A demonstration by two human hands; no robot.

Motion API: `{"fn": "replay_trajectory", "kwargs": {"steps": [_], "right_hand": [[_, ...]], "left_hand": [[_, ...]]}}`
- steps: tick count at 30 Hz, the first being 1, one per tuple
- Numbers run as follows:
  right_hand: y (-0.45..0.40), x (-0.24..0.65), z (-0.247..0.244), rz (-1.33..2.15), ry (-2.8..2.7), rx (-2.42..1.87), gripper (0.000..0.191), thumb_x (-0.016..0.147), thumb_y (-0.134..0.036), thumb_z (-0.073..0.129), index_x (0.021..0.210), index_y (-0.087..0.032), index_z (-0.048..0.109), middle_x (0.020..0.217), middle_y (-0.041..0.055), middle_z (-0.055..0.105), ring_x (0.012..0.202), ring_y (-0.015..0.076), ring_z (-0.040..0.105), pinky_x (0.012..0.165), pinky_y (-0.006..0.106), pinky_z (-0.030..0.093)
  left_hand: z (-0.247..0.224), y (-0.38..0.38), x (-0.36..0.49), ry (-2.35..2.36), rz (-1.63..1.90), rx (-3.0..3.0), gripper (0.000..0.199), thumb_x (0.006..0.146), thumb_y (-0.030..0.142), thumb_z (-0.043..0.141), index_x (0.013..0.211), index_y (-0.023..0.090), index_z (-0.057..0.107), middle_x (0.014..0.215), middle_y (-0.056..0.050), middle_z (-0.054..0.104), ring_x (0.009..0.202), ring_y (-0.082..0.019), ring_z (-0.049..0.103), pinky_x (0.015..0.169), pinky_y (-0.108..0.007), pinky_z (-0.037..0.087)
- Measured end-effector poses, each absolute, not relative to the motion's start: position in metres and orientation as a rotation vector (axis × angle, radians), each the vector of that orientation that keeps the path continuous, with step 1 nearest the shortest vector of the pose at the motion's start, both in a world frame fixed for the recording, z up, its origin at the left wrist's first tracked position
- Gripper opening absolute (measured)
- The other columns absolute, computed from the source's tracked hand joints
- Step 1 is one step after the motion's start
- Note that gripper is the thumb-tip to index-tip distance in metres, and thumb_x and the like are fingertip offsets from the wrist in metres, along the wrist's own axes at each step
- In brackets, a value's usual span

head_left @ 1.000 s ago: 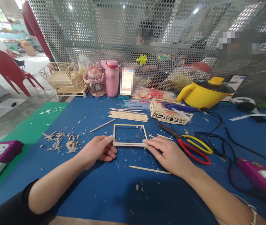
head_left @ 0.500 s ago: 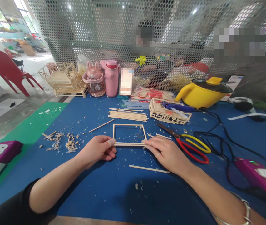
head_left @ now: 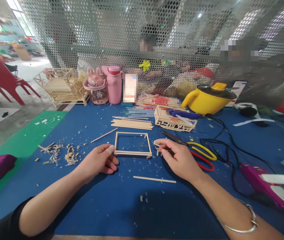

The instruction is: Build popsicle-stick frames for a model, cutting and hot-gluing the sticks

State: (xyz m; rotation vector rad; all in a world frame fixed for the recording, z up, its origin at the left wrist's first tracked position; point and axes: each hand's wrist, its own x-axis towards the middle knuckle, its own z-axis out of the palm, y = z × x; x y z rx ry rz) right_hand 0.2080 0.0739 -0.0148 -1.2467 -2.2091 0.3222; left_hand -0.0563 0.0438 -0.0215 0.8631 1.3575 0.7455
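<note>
A small rectangular frame of thin wooden sticks (head_left: 133, 153) lies on the blue tabletop, its near side made of a doubled stick. My left hand (head_left: 103, 159) pinches its near left corner between thumb and forefinger, the other fingers loosely curled below. To the right of the frame, my right hand (head_left: 178, 158) hovers low with thumb and forefinger apart, above short stick pieces (head_left: 157, 151). These are partly hidden by the fingers. One loose wooden stick (head_left: 154, 179) rests nearer to me. Beside my right hand lie scissors (head_left: 202, 150) with yellow and red handles.
Behind the frame are a row of sticks (head_left: 132, 124) and a small wooden lattice piece (head_left: 174, 120) with a blue-handled tool on it. Wood scraps (head_left: 70, 155) lie left. A yellow pot (head_left: 208, 100), black cables (head_left: 228, 150) and pink bottles (head_left: 114, 85) surround the work area.
My right hand has let go of the frame's near right corner and moved right, toward the short stick pieces. My left hand stays at the left corner. The view has shifted slightly.
</note>
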Motion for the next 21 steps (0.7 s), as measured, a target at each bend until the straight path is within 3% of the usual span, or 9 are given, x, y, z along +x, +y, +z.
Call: {"fn": "replay_trajectory", "kwargs": {"steps": [5,8,13,21], "right_hand": [[0.068,0.201,-0.014,0.246,-2.304,-1.032,0.016,0.084,-0.022,0.057,0.098,-0.022,0.065,0.082,0.0029,0.069,0.076,0.0168,0.063,0.075,0.030,0.051],[0.068,0.199,-0.017,0.199,-2.346,-0.934,0.016,0.084,-0.023,0.059,0.098,-0.020,0.066,0.086,0.0045,0.071,0.080,0.0178,0.063,0.080,0.033,0.050],[0.070,0.197,-0.023,0.177,-2.385,-0.921,0.016,0.086,-0.022,0.057,0.096,-0.018,0.069,0.082,0.0057,0.070,0.076,0.0177,0.063,0.073,0.032,0.052],[0.069,0.195,-0.024,0.212,-2.363,-0.947,0.015,0.086,-0.018,0.057,0.094,-0.021,0.070,0.083,0.0035,0.072,0.076,0.0166,0.065,0.072,0.030,0.052]], "left_hand": [[-0.020,0.040,-0.062,1.606,0.795,1.264,0.029,0.087,0.048,0.042,0.097,0.022,0.050,0.069,0.001,0.057,0.049,-0.012,0.052,0.044,-0.023,0.041],[-0.014,0.037,-0.067,1.749,0.930,1.743,0.026,0.086,0.043,0.047,0.096,0.022,0.058,0.077,-0.002,0.058,0.061,-0.015,0.054,0.058,-0.026,0.044],[-0.017,0.035,-0.071,1.540,0.901,2.212,0.027,0.084,0.039,0.056,0.102,0.022,0.068,0.094,-0.008,0.060,0.083,-0.020,0.058,0.073,-0.028,0.046],[-0.038,0.041,-0.067,1.494,0.989,2.320,0.018,0.086,0.024,0.056,0.092,0.018,0.072,0.082,-0.005,0.061,0.069,-0.013,0.056,0.062,-0.024,0.047]]}}
